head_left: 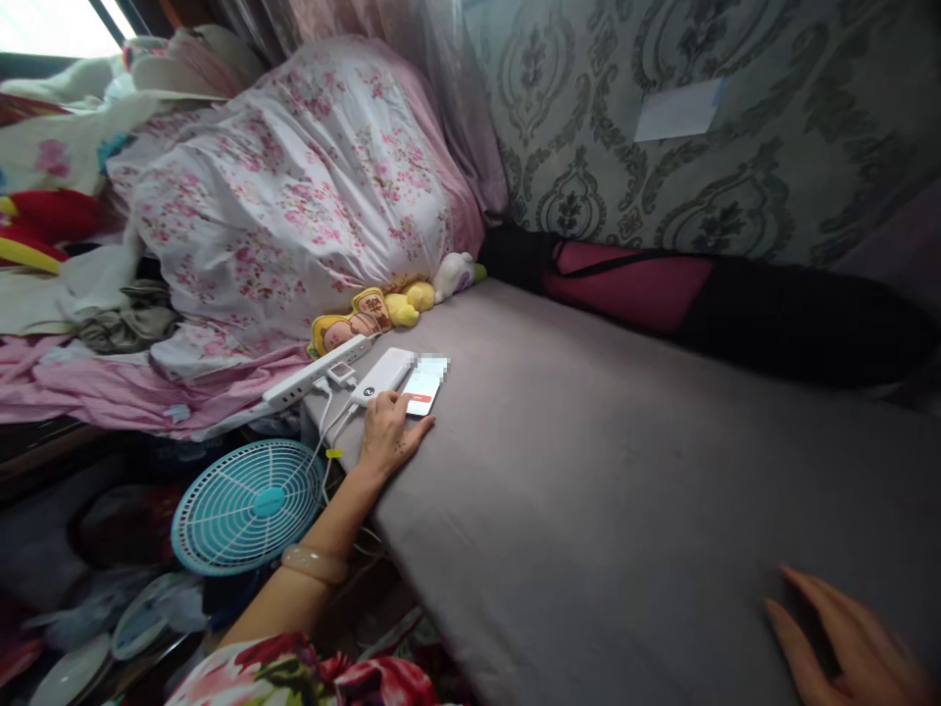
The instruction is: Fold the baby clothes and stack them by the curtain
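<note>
My left hand point(387, 431) rests at the near end of a phone point(424, 385) with a lit screen, its fingers stretched out and touching the phone's lower edge. Right beside the phone lies a white power bank point(386, 376), close to my fingertips. A white power strip point(320, 371) with plugs and cables sits just left of these. At the lower right, my right hand point(845, 637) hovers over or lies on the grey surface point(624, 490), thumb and fingers apart, holding nothing; part of it is cut off by the frame edge.
A blue fan point(269, 502) stands below the left edge of the grey surface. Small plush toys point(374, 309) line the far left side, before flowered bedding point(294, 186). A long black and pink bag point(639, 284) lies along the wall. Dishes point(74, 672) sit at lower left.
</note>
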A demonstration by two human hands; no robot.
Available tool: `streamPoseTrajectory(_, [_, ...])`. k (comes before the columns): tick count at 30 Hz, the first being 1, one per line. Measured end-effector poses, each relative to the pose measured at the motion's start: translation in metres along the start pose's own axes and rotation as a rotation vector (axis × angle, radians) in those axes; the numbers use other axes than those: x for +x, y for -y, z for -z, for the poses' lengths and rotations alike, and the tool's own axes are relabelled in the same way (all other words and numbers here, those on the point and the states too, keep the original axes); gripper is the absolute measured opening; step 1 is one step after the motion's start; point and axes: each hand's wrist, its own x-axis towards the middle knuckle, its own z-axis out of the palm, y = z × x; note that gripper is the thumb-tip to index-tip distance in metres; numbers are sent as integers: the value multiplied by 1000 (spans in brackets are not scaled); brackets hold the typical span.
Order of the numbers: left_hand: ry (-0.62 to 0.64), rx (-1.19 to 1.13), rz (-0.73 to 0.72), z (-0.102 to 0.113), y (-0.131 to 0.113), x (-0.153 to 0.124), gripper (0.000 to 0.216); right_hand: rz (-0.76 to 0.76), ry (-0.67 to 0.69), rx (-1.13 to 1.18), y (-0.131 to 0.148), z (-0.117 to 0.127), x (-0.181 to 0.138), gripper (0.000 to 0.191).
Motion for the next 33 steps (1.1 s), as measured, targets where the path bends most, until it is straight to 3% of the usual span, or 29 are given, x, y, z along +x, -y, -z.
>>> streamPoseTrajectory(11, [34,61,30,1,-9,1,52,-28,8,56,0,2,9,55])
streamPoseTrajectory(20, [43,77,40,2,-11,2,49,6,-14,50,-33,-19,-5,60])
streamPoseTrajectory(25, [46,52,35,1,-9,2,49,-11,8,66,-22,-11,0,55])
streamPoseTrajectory(33, [42,99,20,-2,-8,2,47,-44,5,95,-14,-8,3,67])
